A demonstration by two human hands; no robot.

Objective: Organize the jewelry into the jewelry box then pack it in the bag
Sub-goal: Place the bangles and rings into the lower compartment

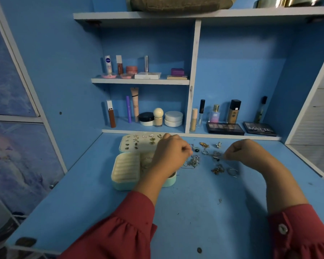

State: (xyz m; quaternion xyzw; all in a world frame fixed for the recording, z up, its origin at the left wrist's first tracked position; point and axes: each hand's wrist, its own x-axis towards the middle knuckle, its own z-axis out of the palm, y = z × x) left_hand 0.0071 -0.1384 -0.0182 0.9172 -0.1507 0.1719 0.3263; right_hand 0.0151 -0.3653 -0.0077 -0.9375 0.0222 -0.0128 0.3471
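Note:
An open mint-green jewelry box [126,172] with cream ring rolls sits on the blue desk. Its raised lid [138,143] holds several earrings. Loose jewelry [206,156] lies scattered to the box's right: rings, earrings, a gold piece. My left hand [171,152] hovers over the box's right half, fingers curled and pinching something small at their tips. My right hand [245,152] is over the loose pile, fingers curled and pinching a small silver piece [218,156]. What my left hand holds is too small to name. No bag is clearly seen.
Cosmetics fill the shelves behind: bottles, jars [173,118], two eyeshadow palettes [224,128]. A brown fabric item [176,4] lies on the top shelf. The desk's front edge [45,247] is near my sleeves.

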